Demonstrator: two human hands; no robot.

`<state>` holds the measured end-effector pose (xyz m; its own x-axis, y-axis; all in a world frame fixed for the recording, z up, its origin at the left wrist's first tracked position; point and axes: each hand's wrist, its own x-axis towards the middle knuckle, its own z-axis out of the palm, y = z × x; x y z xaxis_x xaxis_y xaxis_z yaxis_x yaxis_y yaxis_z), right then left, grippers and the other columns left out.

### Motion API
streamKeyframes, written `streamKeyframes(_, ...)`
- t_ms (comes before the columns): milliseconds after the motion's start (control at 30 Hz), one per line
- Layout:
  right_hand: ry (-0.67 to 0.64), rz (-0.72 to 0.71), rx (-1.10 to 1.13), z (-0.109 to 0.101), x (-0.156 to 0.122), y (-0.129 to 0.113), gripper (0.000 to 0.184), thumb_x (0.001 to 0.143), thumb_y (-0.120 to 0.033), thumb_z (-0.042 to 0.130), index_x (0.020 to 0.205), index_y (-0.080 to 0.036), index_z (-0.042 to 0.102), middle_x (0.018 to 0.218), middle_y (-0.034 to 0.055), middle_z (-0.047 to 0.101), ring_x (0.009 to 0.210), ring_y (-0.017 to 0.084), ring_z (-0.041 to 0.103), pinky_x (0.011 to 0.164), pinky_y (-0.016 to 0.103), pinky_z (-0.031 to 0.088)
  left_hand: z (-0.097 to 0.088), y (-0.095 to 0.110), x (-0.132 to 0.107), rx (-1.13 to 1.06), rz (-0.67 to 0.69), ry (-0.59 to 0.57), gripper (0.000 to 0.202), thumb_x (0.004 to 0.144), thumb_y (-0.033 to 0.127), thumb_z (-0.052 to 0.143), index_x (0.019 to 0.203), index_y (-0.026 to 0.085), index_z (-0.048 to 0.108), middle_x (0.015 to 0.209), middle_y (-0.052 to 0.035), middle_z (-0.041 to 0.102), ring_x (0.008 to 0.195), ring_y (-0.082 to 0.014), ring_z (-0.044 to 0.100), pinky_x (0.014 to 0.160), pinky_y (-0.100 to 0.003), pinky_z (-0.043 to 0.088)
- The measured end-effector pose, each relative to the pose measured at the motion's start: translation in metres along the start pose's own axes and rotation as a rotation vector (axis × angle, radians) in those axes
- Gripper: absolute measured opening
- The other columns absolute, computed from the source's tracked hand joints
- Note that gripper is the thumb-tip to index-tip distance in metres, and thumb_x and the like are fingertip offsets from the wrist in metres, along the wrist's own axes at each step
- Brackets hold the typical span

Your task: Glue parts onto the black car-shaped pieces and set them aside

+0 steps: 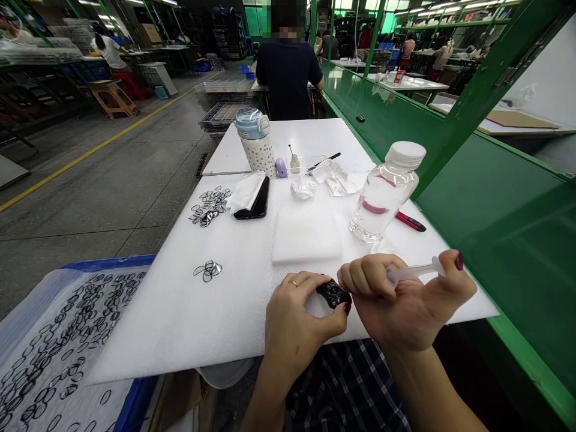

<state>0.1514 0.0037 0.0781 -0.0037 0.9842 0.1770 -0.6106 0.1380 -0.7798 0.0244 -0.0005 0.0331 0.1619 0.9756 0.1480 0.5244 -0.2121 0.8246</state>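
Note:
My left hand [294, 318] pinches a small, glossy black piece [333, 293] between thumb and fingers above the front of the white table. What the piece is I cannot make out; it may be several rings bunched together. In my right hand [396, 300] is a translucent syringe [414, 272], with the fingers curled round its barrel and the thumb on the plunger end. Its tip is hidden by my fingers, close beside the black piece. Thin black rings lie in a small group [207, 271] and a larger pile [211, 205] to the left.
A white foam pad [306, 237] lies ahead of my hands. Around it are a clear bottle [382, 195], a red cutter [410, 221], a phone [254, 201], tissue [337, 177] and a dotted tumbler [256, 144]. A blue-rimmed tray [108, 264] holds many rings. A person [288, 78] sits ahead.

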Motion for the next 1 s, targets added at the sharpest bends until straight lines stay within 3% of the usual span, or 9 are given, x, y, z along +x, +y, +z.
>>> streamKeyframes(233, 0.049, -0.006, -0.082, 0.003, -0.003, 0.003, 0.066, 0.074, -0.079, 0.035, 0.043, -0.021, 0.026, 0.041, -0.0023, 0.017, 0.044, 0.012, 0.02, 0.047, 0.032, 0.02, -0.002, 0.002, 0.001, 0.003, 0.011, -0.007, 0.026, 0.063, 0.021, 0.069, 0.089, 0.021, 0.072, 0.093, -0.003, 0.072, 0.091, -0.024, 0.062, 0.084, -0.042, 0.049)
streamKeyframes(367, 0.076, -0.042, -0.201, 0.009, -0.006, -0.011, 0.07, 0.076, -0.083, 0.036, 0.045, -0.021, 0.033, 0.044, -0.0016, 0.024, 0.045, 0.013, 0.025, 0.048, 0.032, 0.022, -0.002, 0.001, 0.0, 0.005, 0.013, -0.008, 0.026, 0.063, 0.022, 0.07, 0.089, 0.022, 0.071, 0.094, -0.0032, 0.072, 0.092, -0.0246, 0.062, 0.084, -0.042, 0.05)
streamKeyframes(533, 0.184, -0.39, -0.161, 0.013, 0.031, -0.015, 0.068, 0.084, -0.079, 0.022, 0.053, -0.022, 0.044, 0.054, -0.0012, 0.034, 0.053, 0.015, 0.038, 0.06, 0.035, 0.036, -0.001, -0.004, -0.001, 0.026, 0.033, -0.004, 0.033, 0.063, 0.021, 0.069, 0.096, 0.02, 0.071, 0.099, -0.0037, 0.071, 0.096, -0.0245, 0.062, 0.088, -0.043, 0.05)
streamKeyframes(600, 0.132, -0.255, -0.262, 0.008, 0.051, 0.0, 0.06, 0.083, -0.074, 0.035, 0.058, -0.022, 0.05, 0.06, 0.0007, 0.046, 0.06, 0.017, 0.047, 0.065, 0.035, 0.04, -0.001, -0.005, -0.001, 0.039, 0.034, -0.017, 0.034, 0.064, 0.021, 0.069, 0.098, 0.02, 0.071, 0.1, -0.0037, 0.07, 0.097, -0.0244, 0.062, 0.088, -0.043, 0.05)
streamKeyframes(667, 0.061, -0.047, -0.492, -0.002, 0.06, 0.013, 0.049, 0.082, -0.066, 0.049, 0.071, -0.02, 0.06, 0.075, 0.0036, 0.059, 0.078, 0.02, 0.056, 0.078, 0.037, 0.043, -0.003, -0.007, -0.002, 0.065, 0.049, -0.039, 0.036, 0.064, 0.021, 0.068, 0.1, 0.02, 0.069, 0.102, -0.004, 0.069, 0.098, -0.0248, 0.062, 0.09, -0.044, 0.05)
streamKeyframes(767, 0.186, -0.219, -0.725, -0.025, 0.047, 0.012, 0.036, 0.084, -0.052, 0.06, 0.101, -0.021, 0.062, 0.107, 0.0053, 0.064, 0.106, 0.022, 0.056, 0.095, 0.037, 0.04, -0.005, -0.013, -0.006, 0.132, 0.115, -0.088, 0.044, 0.063, 0.02, 0.07, 0.106, 0.021, 0.066, 0.111, -0.0046, 0.067, 0.104, -0.0267, 0.06, 0.092, -0.047, 0.049)
streamKeyframes(867, 0.385, -0.369, -0.9, -0.056, 0.021, -0.008, 0.025, 0.087, -0.045, 0.06, 0.092, -0.02, 0.061, 0.092, 0.0042, 0.064, 0.088, 0.02, 0.059, 0.081, 0.034, 0.044, -0.006, -0.019, -0.01, 0.181, 0.203, -0.116, 0.053, 0.061, 0.02, 0.073, 0.113, 0.025, 0.063, 0.121, -0.0042, 0.063, 0.11, -0.0278, 0.057, 0.095, -0.048, 0.048)
streamKeyframes(933, 0.447, -0.261, -1.2, -0.078, 0.008, -0.017, 0.027, 0.086, -0.045, 0.059, 0.077, -0.02, 0.06, 0.075, 0.002, 0.061, 0.073, 0.019, 0.056, 0.07, 0.033, 0.041, -0.007, -0.02, -0.011, 0.198, 0.243, -0.132, 0.054, 0.062, 0.019, 0.073, 0.115, 0.026, 0.062, 0.125, -0.0042, 0.061, 0.114, -0.0278, 0.056, 0.096, -0.047, 0.048)
streamKeyframes(1000, 0.404, -0.132, -1.534, -0.097, 0.001, -0.02, 0.028, 0.083, -0.046, 0.061, 0.072, -0.02, 0.059, 0.072, 0.0024, 0.06, 0.072, 0.021, 0.054, 0.067, 0.034, 0.037, -0.007, -0.018, -0.011, 0.213, 0.261, -0.148, 0.053, 0.064, 0.017, 0.072, 0.115, 0.025, 0.062, 0.128, -0.005, 0.06, 0.116, -0.0279, 0.054, 0.097, -0.047, 0.048)
